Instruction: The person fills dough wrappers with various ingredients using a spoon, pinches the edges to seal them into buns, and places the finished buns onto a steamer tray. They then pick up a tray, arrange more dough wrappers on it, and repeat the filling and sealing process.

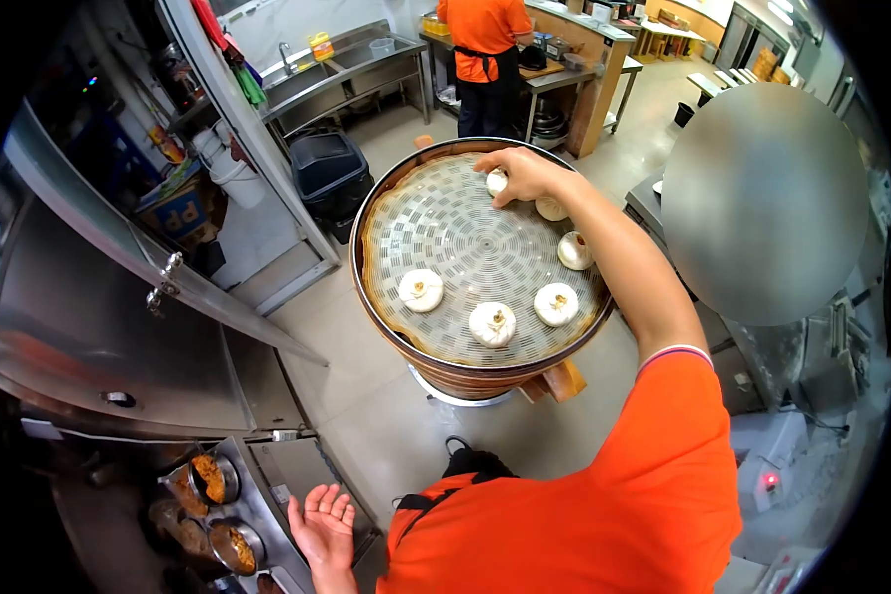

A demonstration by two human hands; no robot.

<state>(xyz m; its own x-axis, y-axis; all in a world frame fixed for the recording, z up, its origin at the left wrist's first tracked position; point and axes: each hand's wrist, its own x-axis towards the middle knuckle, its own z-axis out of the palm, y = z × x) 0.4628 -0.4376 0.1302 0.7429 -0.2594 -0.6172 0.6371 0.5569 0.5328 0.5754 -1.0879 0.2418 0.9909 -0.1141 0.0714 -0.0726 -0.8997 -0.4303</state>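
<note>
A round bamboo steamer (364,259) with a perforated liner (465,223) stands in front of me. At its far side my right hand (527,176) has its fingers closed round a bun (496,182), right at the liner. Partly behind my forearm sits another bun (551,209), with a further bun (574,251) below it. Along the near side are a bun (556,304), a pleated bun (492,324) and, to the left, a bun (421,290) with a brownish filling at the top. My left hand (325,525) hangs palm up, fingers spread, holding nothing.
Steel bowls of orange filling (213,479) stand on a counter at lower left. A steel cabinet (99,317) is on the left, a dark bin (329,170) beyond the steamer. A person in an orange shirt (485,40) stands at the back near a sink (337,69).
</note>
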